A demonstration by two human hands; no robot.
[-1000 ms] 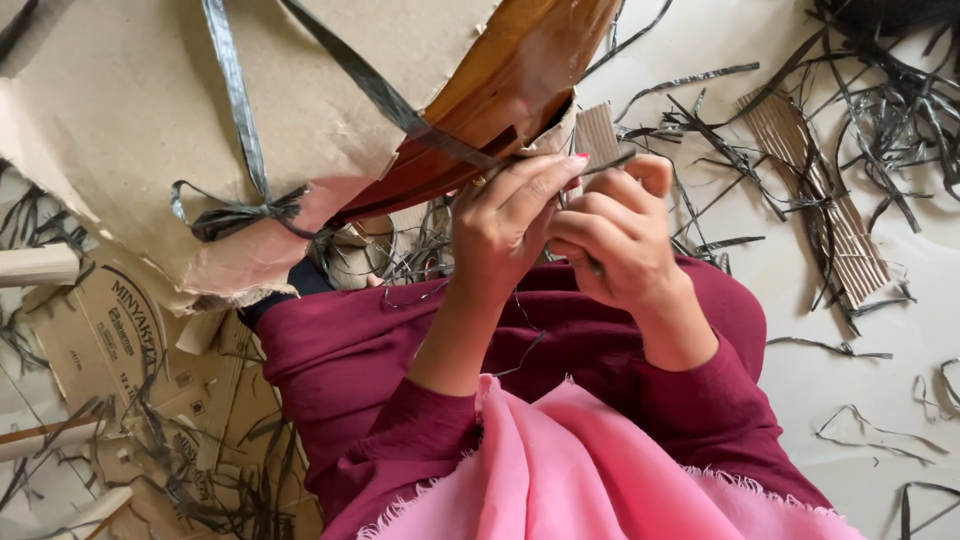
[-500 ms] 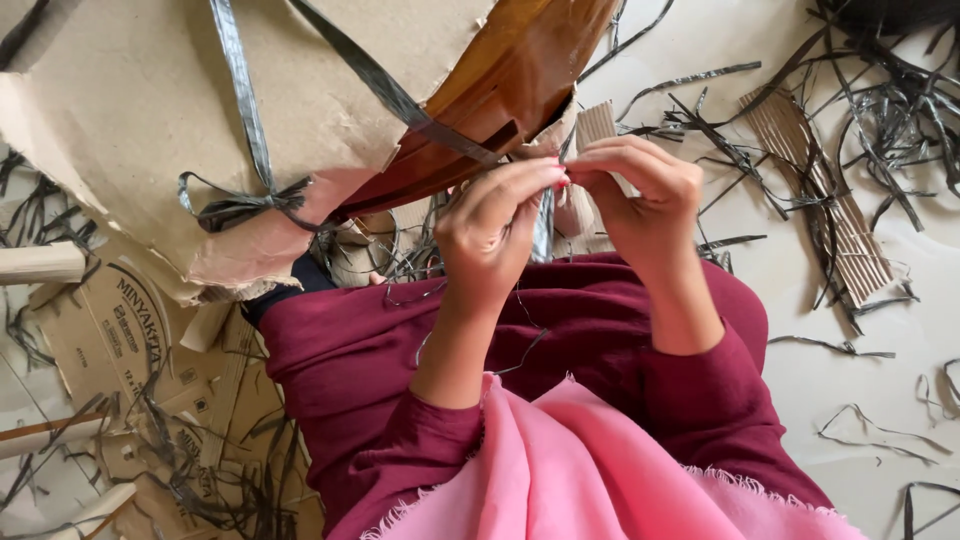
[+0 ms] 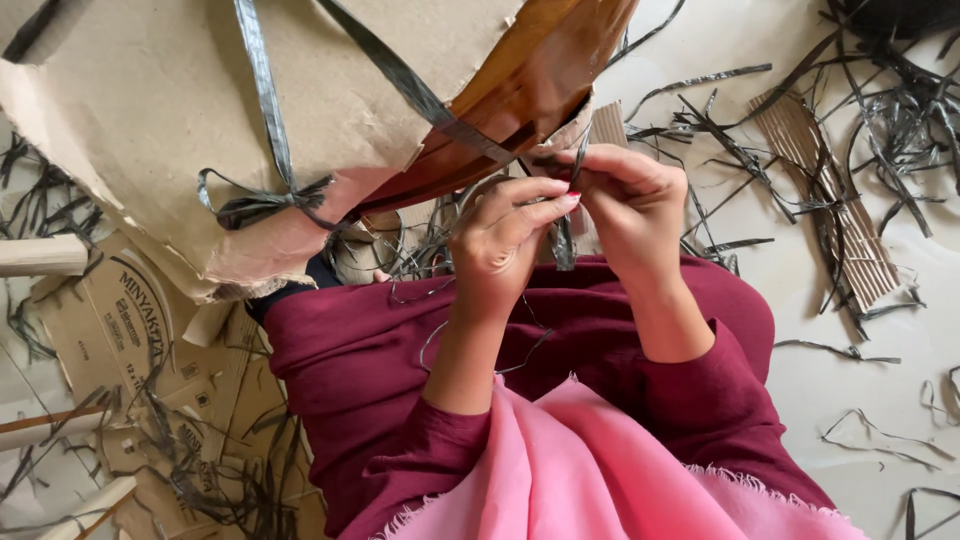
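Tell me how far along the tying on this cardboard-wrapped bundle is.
One dark strap knot already sits tied on the cardboard wrapping. Now the left hand and right hand pinch a second dark strap by the brown end; no finished knot shows there. Loose strips lie scattered on the floor.

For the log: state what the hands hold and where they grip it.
Both hands, left hand and right hand, pinch a dark plastic strap near its end, beside the brown wooden piece wrapped in cardboard.
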